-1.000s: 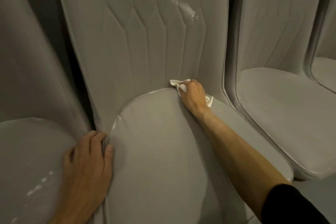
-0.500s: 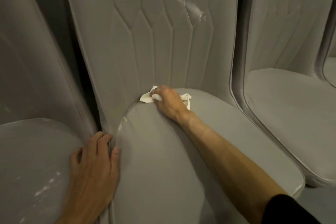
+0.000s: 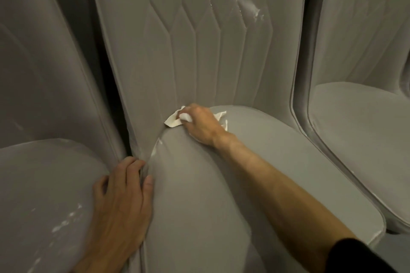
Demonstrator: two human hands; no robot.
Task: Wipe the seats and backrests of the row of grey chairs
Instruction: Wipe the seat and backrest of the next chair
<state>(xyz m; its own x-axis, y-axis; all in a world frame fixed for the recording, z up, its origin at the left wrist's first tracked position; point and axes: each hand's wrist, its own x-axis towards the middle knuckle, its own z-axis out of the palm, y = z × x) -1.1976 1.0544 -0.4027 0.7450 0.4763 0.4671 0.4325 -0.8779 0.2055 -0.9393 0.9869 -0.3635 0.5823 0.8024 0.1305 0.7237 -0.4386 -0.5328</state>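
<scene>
A row of grey upholstered chairs fills the view. The middle chair's seat (image 3: 255, 173) meets its quilted backrest (image 3: 199, 40) at a crease. My right hand (image 3: 203, 125) presses a crumpled white cloth (image 3: 173, 120) into that crease, left of centre, fingers closed over it. My left hand (image 3: 121, 204) lies flat in the gap between the left chair's seat (image 3: 44, 195) and the middle seat, fingers spread, holding nothing. A white smear (image 3: 246, 5) marks the backrest's upper right. A small white streak (image 3: 156, 146) sits on the middle seat's left rim.
The right chair's seat (image 3: 359, 139) and backrest (image 3: 359, 24) stand close beside the middle chair, with a narrow dark gap between them. White flecks (image 3: 66, 219) dot the left seat. A further chair edge shows at the far right.
My right hand has slid the cloth leftward along the crease between seat and backrest, from right of centre to left of centre. My left hand has stayed in the gap.
</scene>
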